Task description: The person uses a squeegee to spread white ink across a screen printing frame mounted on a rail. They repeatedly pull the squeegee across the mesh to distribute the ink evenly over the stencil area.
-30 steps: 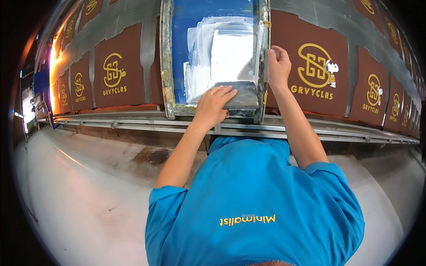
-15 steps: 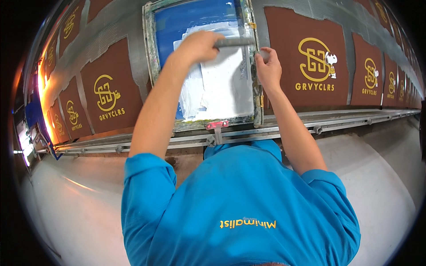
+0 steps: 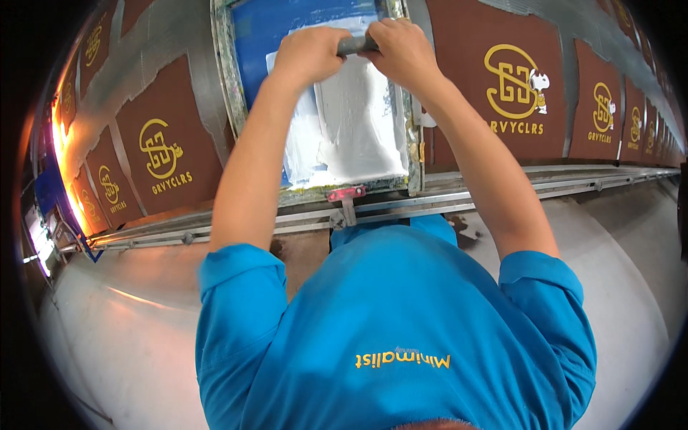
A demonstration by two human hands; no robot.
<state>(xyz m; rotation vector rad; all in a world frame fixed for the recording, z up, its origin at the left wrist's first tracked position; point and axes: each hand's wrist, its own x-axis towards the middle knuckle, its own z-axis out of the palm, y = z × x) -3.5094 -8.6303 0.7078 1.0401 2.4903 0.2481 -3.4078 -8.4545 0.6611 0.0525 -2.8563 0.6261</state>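
Both my hands grip a squeegee [image 3: 356, 45] by its grey bar handle, near the far part of a screen-printing frame [image 3: 226, 68]. My left hand [image 3: 312, 56] closes round the handle's left end. At its right end, my right hand [image 3: 401, 51] has its fingers wrapped over the top. The squeegee's blade is hidden by the hands and handle. White ink [image 3: 347, 136] lies smeared over the blue screen [image 3: 256, 54], with a greyer band running from the squeegee toward me. A pink-topped metal bracket [image 3: 347, 193] sits at the frame's near edge.
Brown fabric panels [image 3: 505, 86] with yellow emblems lie in rows on the long grey table, left and right of the frame. Some right-hand panels carry a white cartoon figure. A metal rail [image 3: 287, 221] runs along the near edge. Orange light glows at far left.
My right hand has left the frame's right edge and taken hold of the squeegee beside my left hand. The squeegee now sits slightly farther up in view, and the ink's greyish band is wider.
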